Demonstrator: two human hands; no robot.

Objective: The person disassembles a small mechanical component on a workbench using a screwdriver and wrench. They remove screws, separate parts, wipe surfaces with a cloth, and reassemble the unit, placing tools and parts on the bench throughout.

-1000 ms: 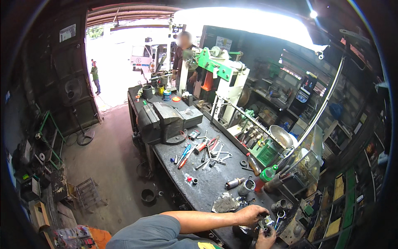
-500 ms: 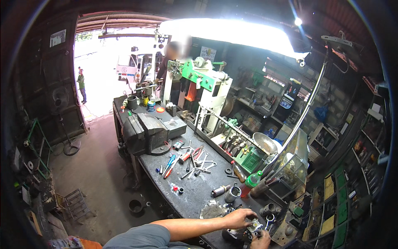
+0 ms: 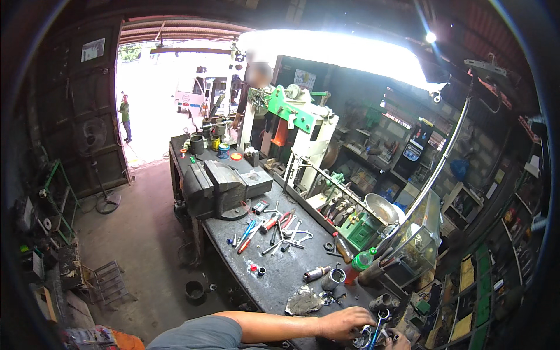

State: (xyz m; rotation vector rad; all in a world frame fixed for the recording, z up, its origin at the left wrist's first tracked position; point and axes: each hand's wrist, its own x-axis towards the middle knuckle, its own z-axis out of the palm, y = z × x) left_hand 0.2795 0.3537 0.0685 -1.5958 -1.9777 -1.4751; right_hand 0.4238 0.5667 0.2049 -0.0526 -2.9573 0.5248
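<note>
At the bench's near right end my left hand curls its fingers over the rim of a round metal part. My right hand, cut by the lower edge, has closed fingers around a small pale piece whose kind I cannot make out. Between the hands, a slim metal tool with a ringed end slants downward. Just beyond my left hand lies a grimy grey rag or pad. Near it stand a metal cup-like cylinder and a shiny cylindrical part.
Farther along the bench lie several wrenches, pliers and screwdrivers. A large vise stands beyond them. A green-capped bottle stands beside a green and white machine. Another person is behind it.
The view has shifted, moving the scene rightward in the picture. My right hand has moved right, away from my left. The pale metal piece formerly between my hands no longer shows there.
</note>
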